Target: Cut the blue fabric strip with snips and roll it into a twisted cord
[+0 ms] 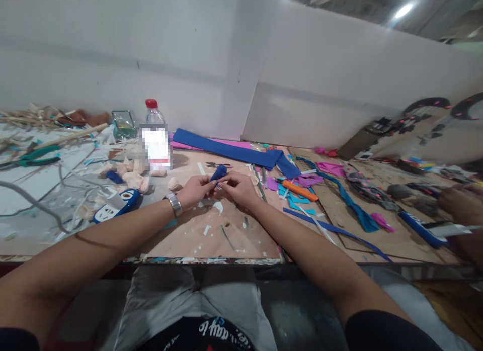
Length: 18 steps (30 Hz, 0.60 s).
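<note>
My left hand [196, 191], with a metal watch [174, 204] on its wrist, pinches a small dark blue rolled piece of fabric [219, 173] over the middle of the table. My right hand [240, 189] meets it from the other side, its fingertips closed on the lower end of the same roll. Just behind the roll lies a small dark metal tool [215, 165], partly hidden. A long blue fabric strip [230, 152] stretches across the back, folded over at its right end.
Peach-coloured pieces [135, 180] and a blue-and-white glue gun [117, 205] with a cord lie at left, with green-handled pliers [39, 156] beyond. A red-capped bottle [152, 109] stands behind. At right are an orange cutter [300, 190], fabric scraps and another person's hand [462, 205] by a second glue gun [422, 230].
</note>
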Tool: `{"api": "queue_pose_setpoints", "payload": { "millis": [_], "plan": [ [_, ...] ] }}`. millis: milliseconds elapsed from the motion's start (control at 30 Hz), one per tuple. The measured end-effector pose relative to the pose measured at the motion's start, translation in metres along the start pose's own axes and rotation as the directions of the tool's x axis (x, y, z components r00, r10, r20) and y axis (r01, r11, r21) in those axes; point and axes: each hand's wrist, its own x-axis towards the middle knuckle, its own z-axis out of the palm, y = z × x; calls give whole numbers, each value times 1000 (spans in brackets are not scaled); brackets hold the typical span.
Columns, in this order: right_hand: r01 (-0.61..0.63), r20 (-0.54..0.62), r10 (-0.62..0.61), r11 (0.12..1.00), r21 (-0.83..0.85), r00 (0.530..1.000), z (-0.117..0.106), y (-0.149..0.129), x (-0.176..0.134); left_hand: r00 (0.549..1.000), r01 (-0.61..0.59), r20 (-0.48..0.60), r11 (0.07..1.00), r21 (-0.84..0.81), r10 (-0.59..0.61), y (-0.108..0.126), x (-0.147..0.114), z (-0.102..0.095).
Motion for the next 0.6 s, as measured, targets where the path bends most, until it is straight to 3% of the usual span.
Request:
{"api": "queue_pose_setpoints", "payload": {
  "millis": [267,467,600],
  "plan": [
    [-180,-59,186,979,95,981,7,-3,-3,1000,8,1,1000,28,-8,-1,0,2],
    [-284,-27,304,916,282,952,13,-6,-3,1000,3,-4,1000,24,-3,-1,0,2],
    [-266,-53,311,879,397,949,15,-9,-2,1000,-1,-4,1000,21,1,0,0,3]
  ]
}}
